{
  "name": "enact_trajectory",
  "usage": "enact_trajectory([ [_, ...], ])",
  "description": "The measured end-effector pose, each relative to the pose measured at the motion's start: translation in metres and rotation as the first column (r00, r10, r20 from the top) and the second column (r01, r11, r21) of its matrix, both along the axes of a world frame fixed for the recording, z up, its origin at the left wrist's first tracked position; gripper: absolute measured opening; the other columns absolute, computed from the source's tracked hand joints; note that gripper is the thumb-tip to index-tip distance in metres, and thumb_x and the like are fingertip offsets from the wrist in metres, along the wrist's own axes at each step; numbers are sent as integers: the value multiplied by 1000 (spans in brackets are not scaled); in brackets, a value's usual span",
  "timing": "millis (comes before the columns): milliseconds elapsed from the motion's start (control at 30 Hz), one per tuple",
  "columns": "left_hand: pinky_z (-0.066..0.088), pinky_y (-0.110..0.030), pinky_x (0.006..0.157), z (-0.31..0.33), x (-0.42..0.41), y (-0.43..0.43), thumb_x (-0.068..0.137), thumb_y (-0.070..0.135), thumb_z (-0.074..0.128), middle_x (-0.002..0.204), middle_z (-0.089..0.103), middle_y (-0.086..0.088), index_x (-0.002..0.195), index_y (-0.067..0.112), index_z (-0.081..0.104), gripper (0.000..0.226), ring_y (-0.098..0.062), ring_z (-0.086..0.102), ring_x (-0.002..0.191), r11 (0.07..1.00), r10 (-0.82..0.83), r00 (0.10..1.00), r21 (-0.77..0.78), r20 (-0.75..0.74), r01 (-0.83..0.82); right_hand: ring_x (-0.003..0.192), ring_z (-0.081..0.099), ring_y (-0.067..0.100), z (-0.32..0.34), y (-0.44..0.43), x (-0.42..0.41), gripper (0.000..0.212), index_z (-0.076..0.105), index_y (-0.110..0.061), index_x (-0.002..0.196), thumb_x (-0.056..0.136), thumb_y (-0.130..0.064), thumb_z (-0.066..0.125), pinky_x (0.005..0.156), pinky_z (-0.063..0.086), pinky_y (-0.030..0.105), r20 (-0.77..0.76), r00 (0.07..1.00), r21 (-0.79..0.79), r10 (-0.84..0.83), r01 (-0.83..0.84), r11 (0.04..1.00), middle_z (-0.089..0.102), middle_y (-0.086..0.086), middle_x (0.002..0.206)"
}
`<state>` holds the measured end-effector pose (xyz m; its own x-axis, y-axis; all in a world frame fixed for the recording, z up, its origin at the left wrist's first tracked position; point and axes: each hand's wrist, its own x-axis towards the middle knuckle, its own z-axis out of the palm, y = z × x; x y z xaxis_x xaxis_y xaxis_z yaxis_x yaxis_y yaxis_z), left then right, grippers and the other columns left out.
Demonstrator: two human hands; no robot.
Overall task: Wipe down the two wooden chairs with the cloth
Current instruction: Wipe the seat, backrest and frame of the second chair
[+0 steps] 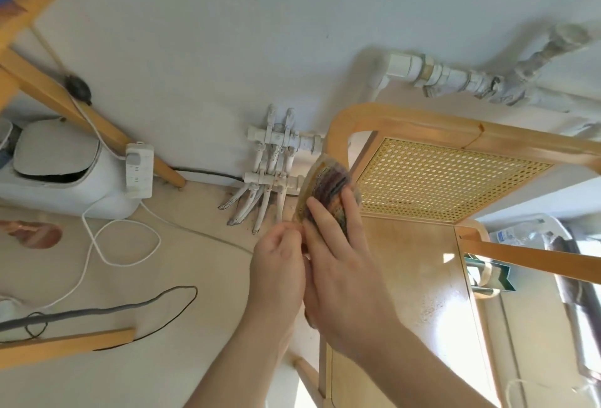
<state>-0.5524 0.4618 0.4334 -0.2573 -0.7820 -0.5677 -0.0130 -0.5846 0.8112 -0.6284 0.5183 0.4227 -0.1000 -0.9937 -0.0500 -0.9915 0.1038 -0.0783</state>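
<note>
A wooden chair (409, 277) with a light seat and a woven cane back (439, 180) stands at the right, close to the wall. Above its front left part I hold a multicoloured striped cloth (327, 184) between both hands. My right hand (341, 264) lies flat over the cloth with straight fingers. My left hand (279, 264) pinches the cloth's lower edge from the left. The lower part of the cloth is hidden behind my hands. A second chair is not clearly seen.
White pipes and valves (276, 160) run along the wall beside the chair. A white appliance (58, 167), a power strip (140, 170) and loose cables (123, 245) lie on the floor at left. Wooden table legs (65, 98) slant at upper left. A wooden bar (65, 346) lies lower left.
</note>
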Motion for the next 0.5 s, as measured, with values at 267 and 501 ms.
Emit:
enact_trajectory([
  [267,57,-25,58,-1,0,-11,98,18,38,82,70,-17,85,1,63,33,-12,67,63,985,86,991,157,-98,-70,83,53,3,19,-59,-39,49,62,-25,54,89,-47,36,109,22,36,3,991,-20,133,-133,991,59,-13,59],
  [501,47,-20,48,-8,-18,-3,94,8,37,59,65,-2,77,2,61,30,-13,59,53,1000,23,997,13,67,-24,73,57,10,7,-111,-81,49,58,-15,51,93,-31,39,100,25,26,210,972,-187,109,-70,980,59,-3,55],
])
